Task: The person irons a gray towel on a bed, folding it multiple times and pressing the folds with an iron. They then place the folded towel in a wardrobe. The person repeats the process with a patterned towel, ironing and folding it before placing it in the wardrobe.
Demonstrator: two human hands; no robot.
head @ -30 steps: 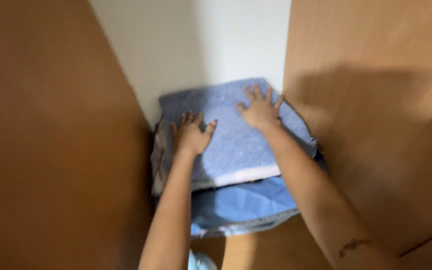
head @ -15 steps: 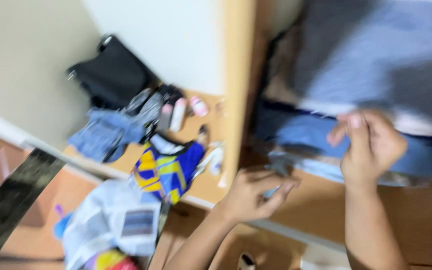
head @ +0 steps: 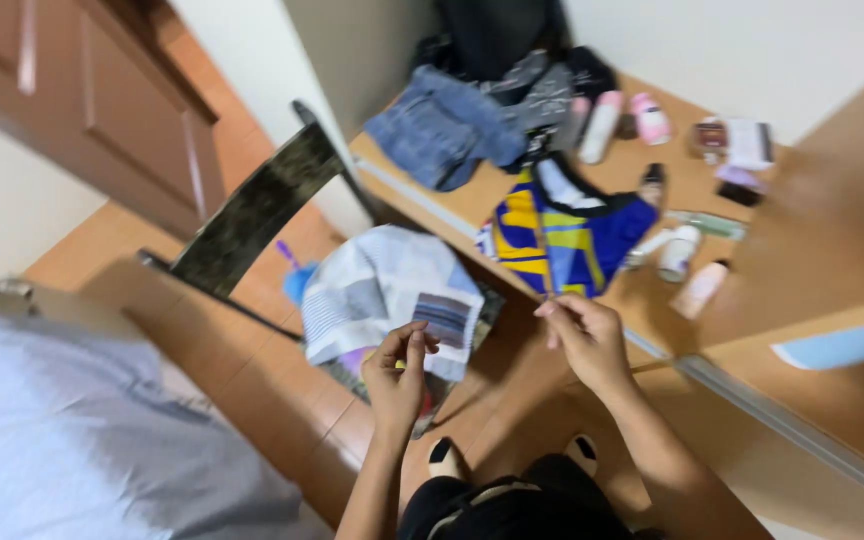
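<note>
My left hand (head: 399, 372) is in front of me with thumb and fingers pinched together, nothing visible in them; it hovers over a white and blue patchwork cloth (head: 377, 285). My right hand (head: 584, 338) is also pinched, its fingertips at the lower edge of a blue and yellow garment (head: 562, 235) that lies over the edge of a wooden desk (head: 802, 250). Whether the right fingers grip that garment is unclear. The view is blurred by motion.
On the desk lie a folded denim garment (head: 442, 125), a black bag (head: 497, 35) and several small bottles (head: 602, 125). A dark chair (head: 252, 205) stands beside the desk. A bed with a grey-blue sheet (head: 62, 440) is at the lower left. My feet (head: 442, 455) are on the wooden floor.
My view has swung away from the wardrobe shelf of folded blue towels, down to the desk and floor. Both hands have left the towels and now sit pinched in front of me.
</note>
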